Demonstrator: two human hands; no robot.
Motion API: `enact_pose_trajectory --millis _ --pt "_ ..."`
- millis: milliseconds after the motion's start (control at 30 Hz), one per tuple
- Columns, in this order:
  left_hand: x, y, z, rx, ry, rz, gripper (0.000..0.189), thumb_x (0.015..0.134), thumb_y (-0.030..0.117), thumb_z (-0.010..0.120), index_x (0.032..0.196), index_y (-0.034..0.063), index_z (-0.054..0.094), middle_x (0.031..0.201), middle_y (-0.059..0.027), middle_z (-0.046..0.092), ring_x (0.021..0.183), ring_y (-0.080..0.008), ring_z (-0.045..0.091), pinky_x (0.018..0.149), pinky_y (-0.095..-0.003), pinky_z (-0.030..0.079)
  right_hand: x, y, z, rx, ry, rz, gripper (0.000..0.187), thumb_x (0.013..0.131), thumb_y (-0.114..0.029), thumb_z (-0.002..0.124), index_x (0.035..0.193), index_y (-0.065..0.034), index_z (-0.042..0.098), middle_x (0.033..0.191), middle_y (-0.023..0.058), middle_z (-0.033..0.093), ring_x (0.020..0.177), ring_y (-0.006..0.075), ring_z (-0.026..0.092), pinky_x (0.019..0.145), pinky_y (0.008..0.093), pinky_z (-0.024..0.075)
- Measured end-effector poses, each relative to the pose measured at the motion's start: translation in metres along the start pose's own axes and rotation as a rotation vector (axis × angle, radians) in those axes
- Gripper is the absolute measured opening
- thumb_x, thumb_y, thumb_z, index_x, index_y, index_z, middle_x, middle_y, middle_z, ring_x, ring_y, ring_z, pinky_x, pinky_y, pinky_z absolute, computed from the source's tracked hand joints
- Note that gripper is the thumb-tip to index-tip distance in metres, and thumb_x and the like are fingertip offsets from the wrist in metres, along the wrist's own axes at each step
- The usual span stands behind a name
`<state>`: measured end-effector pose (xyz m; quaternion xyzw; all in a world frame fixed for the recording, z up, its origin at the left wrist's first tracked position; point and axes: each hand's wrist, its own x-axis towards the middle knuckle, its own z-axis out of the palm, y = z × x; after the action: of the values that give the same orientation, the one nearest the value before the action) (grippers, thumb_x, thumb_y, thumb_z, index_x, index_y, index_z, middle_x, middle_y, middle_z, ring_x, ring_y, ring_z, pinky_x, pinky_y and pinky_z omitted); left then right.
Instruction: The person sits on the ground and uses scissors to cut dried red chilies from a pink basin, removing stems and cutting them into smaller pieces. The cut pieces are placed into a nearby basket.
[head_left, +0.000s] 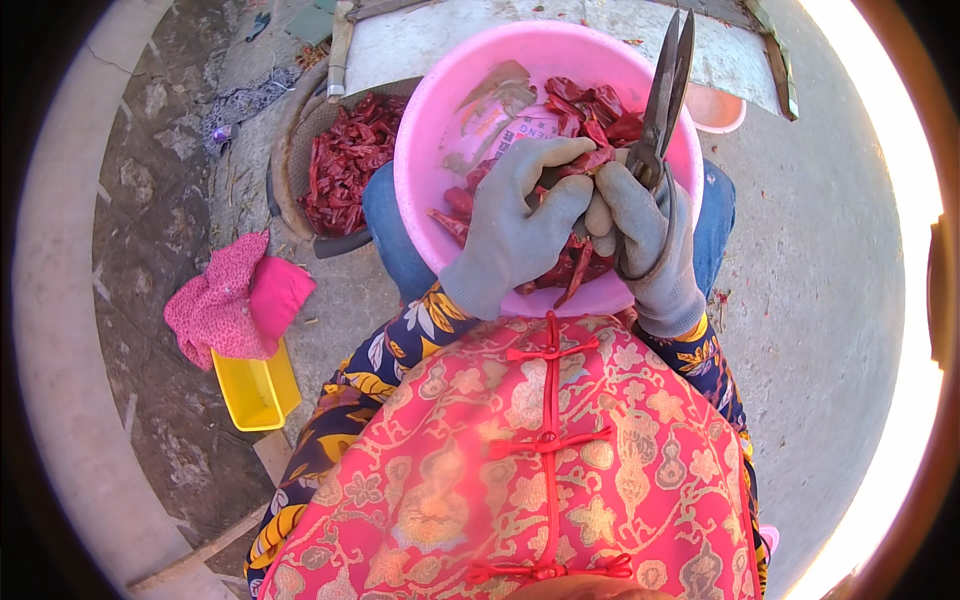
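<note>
Over a pink plastic basin, both of my hands are close together in grey work gloves. My left hand pinches a dried red chili pepper between thumb and forefinger. Metal scissors are in my right hand, blades pointing up and away from me, slightly apart, with a handle loop around the hand. The fingertips of my right hand meet the left ones near the pepper; what they touch there is partly hidden. More dried red chili peppers lie in the basin below, some covered by my hands.
Left of the basin stands a round basket of dried red peppers. Nearer are a yellow plastic container and a pink cloth. A whitish board lies beyond the basin, with a pale pink bowl partly beneath it.
</note>
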<state>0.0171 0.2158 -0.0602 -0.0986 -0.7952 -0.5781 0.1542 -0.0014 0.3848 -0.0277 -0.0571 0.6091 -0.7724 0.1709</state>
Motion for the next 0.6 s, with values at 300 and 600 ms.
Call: enact_pose_trajectory --millis 300,600 --pt "-0.001 -0.003 -0.007 0.218 0.083 0.314 0.030 0.089 0.008 0.075 0.119 0.0043 0.073 0.107 -0.0156 0.071 0.095 -0.0305 0.071 0.083 -0.0372 0.057 -0.004 -0.010 0.003 -0.057 -0.028 0.065 0.031 0.104 -0.032 0.061 0.099 -0.0024 0.066 0.073 0.0022 0.061 0.062 0.0095 0.055 0.057 0.0248 0.0454" --pt "-0.010 -0.010 -0.009 0.194 0.054 0.268 0.021 0.089 0.012 0.078 0.107 0.0021 0.073 0.105 -0.0147 0.071 0.089 -0.0277 0.070 0.077 -0.0355 0.057 0.007 0.039 -0.019 0.155 -0.313 -0.032 0.030 0.109 -0.033 0.049 0.115 -0.0072 0.063 0.066 -0.0019 0.046 0.062 0.0081 0.045 0.061 0.0237 0.0476"
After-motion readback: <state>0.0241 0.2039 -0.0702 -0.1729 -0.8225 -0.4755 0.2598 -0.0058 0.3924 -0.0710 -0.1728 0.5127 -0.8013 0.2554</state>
